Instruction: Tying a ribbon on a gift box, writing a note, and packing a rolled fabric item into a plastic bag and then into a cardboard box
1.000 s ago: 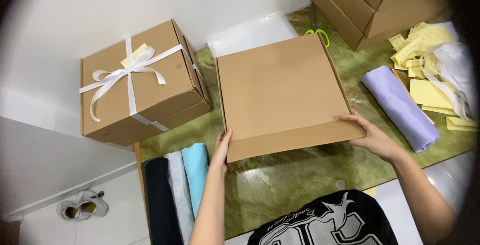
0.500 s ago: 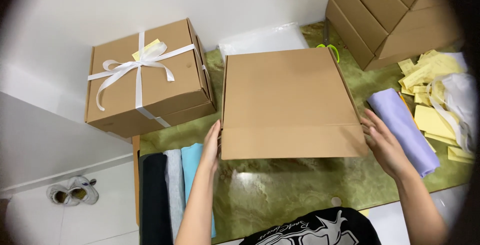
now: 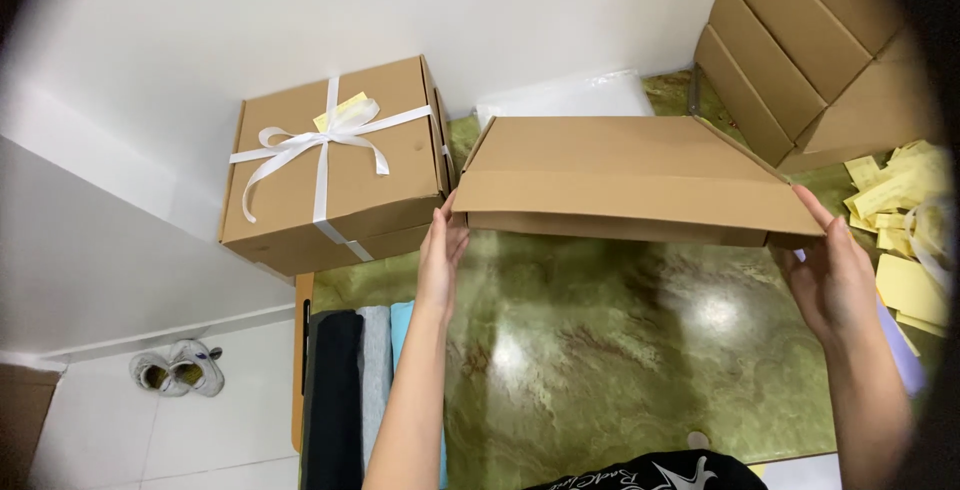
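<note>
Head view: flat brown cardboard box (image 3: 630,178) lifted at its near edge above the green tabletop (image 3: 600,350), left hand (image 3: 440,250) and right hand (image 3: 830,275) pressing open fingers on its two ends, probably mid-turning, next needing steady even grip.

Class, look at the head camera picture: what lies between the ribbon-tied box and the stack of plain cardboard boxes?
In the head view, the flat box held by both hands, with a clear plastic bag behind it.

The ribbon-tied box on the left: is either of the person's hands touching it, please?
No, both the left hand and right hand grip the plain cardboard box; the ribbon-tied box sits untouched.
</note>
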